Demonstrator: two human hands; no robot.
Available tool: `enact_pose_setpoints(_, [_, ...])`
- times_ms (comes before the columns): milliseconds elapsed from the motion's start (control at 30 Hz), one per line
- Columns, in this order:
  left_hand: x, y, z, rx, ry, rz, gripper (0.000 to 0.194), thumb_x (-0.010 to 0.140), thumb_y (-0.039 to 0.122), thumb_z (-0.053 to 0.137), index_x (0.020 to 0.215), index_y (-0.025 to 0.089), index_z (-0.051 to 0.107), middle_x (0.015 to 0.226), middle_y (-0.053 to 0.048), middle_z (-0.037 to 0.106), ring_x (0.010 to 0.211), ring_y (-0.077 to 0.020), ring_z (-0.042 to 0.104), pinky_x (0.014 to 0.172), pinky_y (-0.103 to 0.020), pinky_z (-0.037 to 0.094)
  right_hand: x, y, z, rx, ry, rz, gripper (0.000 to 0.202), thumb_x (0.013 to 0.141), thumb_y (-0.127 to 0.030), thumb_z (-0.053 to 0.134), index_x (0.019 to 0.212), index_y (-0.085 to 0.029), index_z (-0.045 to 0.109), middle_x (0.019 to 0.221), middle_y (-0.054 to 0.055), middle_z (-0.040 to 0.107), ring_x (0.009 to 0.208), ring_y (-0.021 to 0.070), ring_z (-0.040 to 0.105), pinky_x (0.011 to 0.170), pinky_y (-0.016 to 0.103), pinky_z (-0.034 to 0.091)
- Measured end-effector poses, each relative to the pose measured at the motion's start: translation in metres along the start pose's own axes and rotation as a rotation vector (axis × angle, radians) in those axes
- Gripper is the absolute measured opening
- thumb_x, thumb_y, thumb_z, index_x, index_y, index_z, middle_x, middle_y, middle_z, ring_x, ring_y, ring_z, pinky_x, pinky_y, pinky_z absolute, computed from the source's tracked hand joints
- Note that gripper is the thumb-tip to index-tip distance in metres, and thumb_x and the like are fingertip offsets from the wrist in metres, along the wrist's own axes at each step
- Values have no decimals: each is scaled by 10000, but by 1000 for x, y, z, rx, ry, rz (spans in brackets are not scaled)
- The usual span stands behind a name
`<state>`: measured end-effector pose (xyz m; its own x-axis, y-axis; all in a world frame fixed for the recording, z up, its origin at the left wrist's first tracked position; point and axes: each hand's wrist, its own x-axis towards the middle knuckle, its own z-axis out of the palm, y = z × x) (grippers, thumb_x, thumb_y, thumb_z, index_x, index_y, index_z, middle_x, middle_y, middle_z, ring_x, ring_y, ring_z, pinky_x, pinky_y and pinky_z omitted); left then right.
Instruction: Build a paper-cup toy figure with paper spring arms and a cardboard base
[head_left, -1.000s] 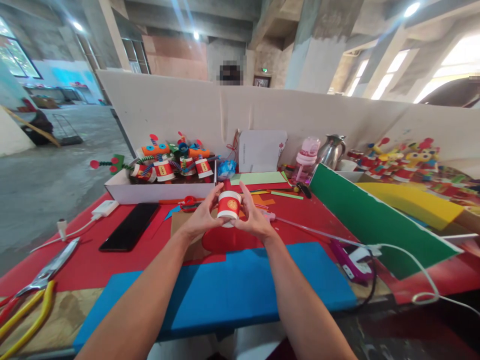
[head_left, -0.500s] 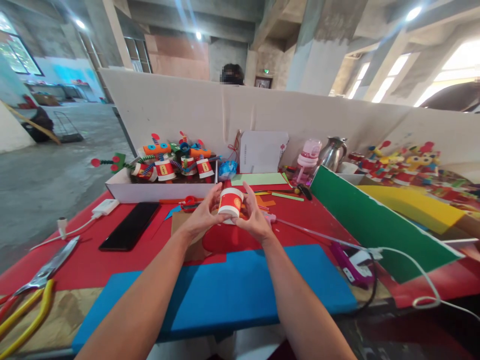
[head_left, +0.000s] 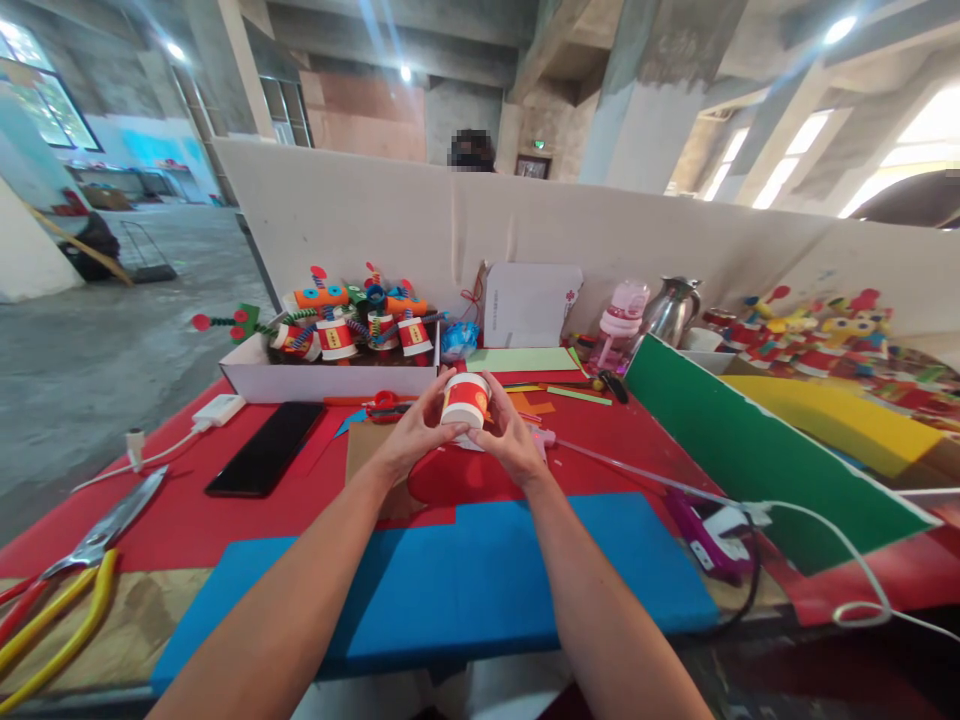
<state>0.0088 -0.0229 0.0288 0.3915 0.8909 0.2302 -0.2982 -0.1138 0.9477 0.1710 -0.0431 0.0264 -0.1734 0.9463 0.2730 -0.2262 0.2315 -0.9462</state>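
Observation:
A small paper cup point(head_left: 465, 400), white with a red band and a yellow emblem, is held between both hands above the red table cover. My left hand point(head_left: 420, 425) grips its left side, thumb along the lower edge. From the right, my right hand point(head_left: 512, 432) closes on it in the same way. The cup's far side is hidden. Below the hands lie a piece of brown cardboard point(head_left: 367, 455) and red paper. A red-handled pair of scissors point(head_left: 386, 405) rests just left of the hands, and a pink glue gun point(head_left: 545, 438) lies to the right.
A white box point(head_left: 330, 380) of cup figures stands at the back left. Nearer are a black phone point(head_left: 264, 450) and large shears point(head_left: 105, 525). A green board point(head_left: 765, 450) bounds the right, beside a purple power strip point(head_left: 709, 540). Blue sheet point(head_left: 525, 570) covers the front edge.
The cup has tilted a little in both hands, showing more of its white end. The whole view has shifted slightly, and both hands keep their hold.

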Motion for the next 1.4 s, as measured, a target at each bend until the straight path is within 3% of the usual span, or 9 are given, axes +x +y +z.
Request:
enact_pose_setpoints(533, [2, -2, -4, -133, -13, 9, 903, 588, 263, 825, 1398, 299, 428, 1369, -91, 518, 1084, -255, 594, 778, -273, 530, -1, 0, 12, -72, 12, -93, 857, 640, -325, 774, 1382, -285, 346, 1363, 74, 483, 1175, 242, 547, 998, 401, 466])
enact_pose_setpoints(700, [3, 2, -13, -159, -5, 63, 893, 548, 343, 838, 1361, 251, 479, 1307, -103, 574, 1066, -269, 605, 818, -306, 517, -12, -10, 11, -352, 56, -169, 977, 592, -358, 824, 1427, -305, 320, 1416, 71, 423, 1296, 258, 427, 1092, 447, 361])
enact_pose_setpoints(767, [4, 5, -21, -178, 8, 99, 917, 538, 384, 839, 1367, 240, 475, 1302, -111, 580, 1106, -282, 588, 883, -337, 497, -23, -19, -3, -444, 128, -172, 912, 608, -392, 810, 1405, -308, 375, 1378, 75, 458, 1255, 254, 464, 1039, 435, 410])
enact_pose_setpoints(833, [5, 8, -30, -212, -5, 130, 932, 547, 418, 826, 1384, 237, 457, 1306, -119, 577, 1156, -299, 562, 950, -378, 469, -37, -30, -23, -533, 214, -104, 631, 709, -440, 713, 1286, -270, 522, 1209, 81, 586, 1062, 224, 589, 892, 373, 495])
enact_pose_setpoints(900, [5, 10, -37, -236, -37, 134, 942, 561, 432, 809, 1403, 238, 434, 1303, -120, 578, 1191, -311, 540, 991, -412, 444, -51, -40, -46, -757, 278, 51, 339, 793, -463, 592, 999, -204, 665, 918, 66, 683, 845, 203, 642, 761, 325, 500])
enact_pose_setpoints(1033, [1, 13, -42, -237, -119, 88, 977, 558, 429, 797, 1429, 243, 397, 1282, -113, 592, 1201, -324, 536, 1005, -427, 437, -64, -43, -74, -1231, 301, 410, 343, 799, -479, 554, 648, -180, 629, 676, 68, 680, 680, 203, 637, 594, 280, 411])
enact_pose_setpoints(1167, [-2, 14, -44, -255, -198, 60, 1027, 546, 422, 798, 1452, 236, 353, 1273, -115, 597, 1204, -328, 539, 990, -410, 452, -51, -30, -67, -1395, 222, 608, 422, 760, -603, 554, 705, -197, 655, 750, 91, 718, 750, 249, 671, 543, 277, 365])
enact_pose_setpoints(1300, [-5, 12, -52, -280, -259, -8, 1062, 532, 419, 798, 1463, 232, 323, 1257, -128, 607, 1112, -329, 601, 912, -413, 496, -38, -22, -52, -1465, 234, 660, 266, 733, -460, 605, 771, -206, 673, 841, 116, 733, 864, 294, 687, 573, 286, 403])
enact_pose_setpoints(1400, [-6, 11, -61, -288, -281, -45, 1060, 526, 420, 784, 1460, 219, 325, 1227, -132, 626, 1058, -320, 628, 879, -408, 504, -40, -19, -48, -1381, 349, 597, 168, 716, -381, 600, 714, -217, 638, 816, 109, 726, 831, 284, 690, 575, 293, 434])
